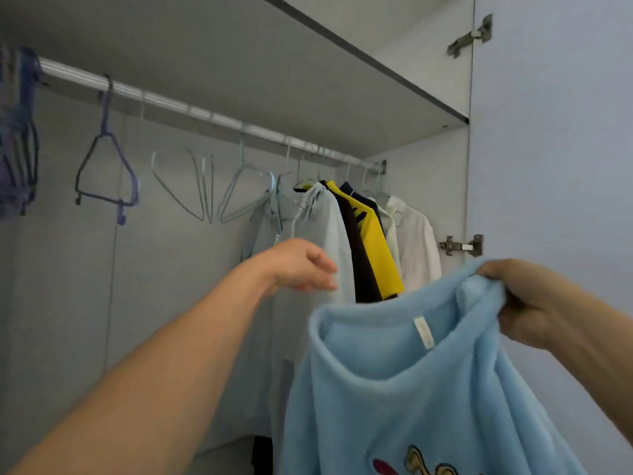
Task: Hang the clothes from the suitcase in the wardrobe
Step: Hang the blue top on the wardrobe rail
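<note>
Overall, the wardrobe [342, 80] stands open, its door [555, 149] swung to the right with two metal hinges visible on the inner edge. A shelf [376, 63] runs above a silver hanging rail [191, 109] that crosses the interior from upper left to right.

A light blue fleece top [404, 389] is held up in the lower right foreground, in front of the wardrobe and not on a hanger; a white label shows inside its neckline and a coloured motif near the bottom edge.

On the right end of the rail hang a pale blue garment [329, 228], a black and yellow garment [373, 241] and a white shirt [414, 238], close together.

The right hand [527, 296] grips the bunched shoulder of the fleece top. The left hand [301, 265] is extended toward the pale blue garment, fingers loosely curled and holding nothing; contact cannot be confirmed.

Empty hangers occupy the rail: one purple hanger [106, 166], several pale wire hangers [212, 186], and a bundle at far left [17, 138].
</note>
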The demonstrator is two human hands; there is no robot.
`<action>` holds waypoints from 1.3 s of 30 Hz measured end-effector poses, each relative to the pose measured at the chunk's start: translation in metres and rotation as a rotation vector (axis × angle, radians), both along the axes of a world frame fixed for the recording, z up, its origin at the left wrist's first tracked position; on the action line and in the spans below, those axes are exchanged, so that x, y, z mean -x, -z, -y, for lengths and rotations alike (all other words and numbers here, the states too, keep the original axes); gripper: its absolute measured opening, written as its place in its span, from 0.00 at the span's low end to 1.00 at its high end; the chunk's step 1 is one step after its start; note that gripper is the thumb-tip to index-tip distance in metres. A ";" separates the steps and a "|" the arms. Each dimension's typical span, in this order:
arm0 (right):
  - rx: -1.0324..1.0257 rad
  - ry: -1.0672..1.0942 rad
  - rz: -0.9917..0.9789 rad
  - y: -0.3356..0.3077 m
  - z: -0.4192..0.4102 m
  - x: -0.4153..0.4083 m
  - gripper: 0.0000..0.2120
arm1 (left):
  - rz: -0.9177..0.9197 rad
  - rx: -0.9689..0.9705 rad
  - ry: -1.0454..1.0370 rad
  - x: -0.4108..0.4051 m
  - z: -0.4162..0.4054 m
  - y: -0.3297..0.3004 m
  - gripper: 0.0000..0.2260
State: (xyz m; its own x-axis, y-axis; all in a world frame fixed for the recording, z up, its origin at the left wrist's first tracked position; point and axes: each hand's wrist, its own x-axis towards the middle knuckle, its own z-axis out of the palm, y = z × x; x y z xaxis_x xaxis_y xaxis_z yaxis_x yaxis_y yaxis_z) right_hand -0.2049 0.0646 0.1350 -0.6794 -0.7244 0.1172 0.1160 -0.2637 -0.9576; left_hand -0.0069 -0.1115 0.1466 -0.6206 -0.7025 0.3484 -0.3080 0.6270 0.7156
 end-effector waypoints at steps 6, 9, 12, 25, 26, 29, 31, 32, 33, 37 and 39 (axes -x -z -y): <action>0.033 -0.109 -0.098 -0.045 0.083 -0.060 0.06 | -0.745 0.396 -0.675 0.006 0.024 -0.069 0.09; 0.051 -0.098 -0.154 -0.058 0.108 -0.077 0.06 | -0.514 0.428 -0.729 -0.003 0.049 -0.084 0.18; 0.060 -0.101 -0.169 -0.064 0.124 -0.084 0.04 | -0.373 0.365 -0.612 -0.004 0.073 -0.093 0.19; 0.103 -0.076 -0.139 -0.064 0.150 -0.095 0.09 | -0.765 -0.178 -0.290 -0.009 0.107 -0.084 0.13; 0.110 -0.072 -0.137 -0.064 0.151 -0.096 0.11 | -0.783 -0.203 -0.285 -0.008 0.111 -0.084 0.13; 0.116 -0.064 -0.131 -0.063 0.154 -0.101 0.13 | -0.752 -0.221 -0.343 -0.014 0.115 -0.084 0.12; 0.129 -0.065 -0.122 -0.063 0.155 -0.103 0.13 | -0.673 -0.180 -0.418 -0.020 0.113 -0.086 0.09; 0.133 -0.066 -0.118 -0.063 0.155 -0.105 0.13 | -0.612 -0.120 -0.470 -0.024 0.109 -0.086 0.06; 0.134 -0.064 -0.117 -0.063 0.155 -0.105 0.13 | -0.542 -0.041 -0.522 -0.029 0.105 -0.086 0.03; 0.121 -0.051 -0.131 -0.061 0.156 -0.108 0.12 | -0.355 0.271 -0.687 -0.048 0.097 -0.084 0.08; 0.108 -0.056 -0.138 -0.061 0.157 -0.109 0.11 | -0.264 0.334 -0.697 -0.057 0.095 -0.085 0.09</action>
State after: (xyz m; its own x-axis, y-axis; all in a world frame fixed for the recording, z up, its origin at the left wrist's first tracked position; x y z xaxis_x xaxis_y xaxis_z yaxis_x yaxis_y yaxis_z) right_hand -0.0957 -0.0922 0.1958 -0.6103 -0.7390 0.2855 0.0029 -0.3624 -0.9320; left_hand 0.0504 -0.2063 0.2321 0.0524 -0.7298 0.6816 -0.5533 0.5470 0.6282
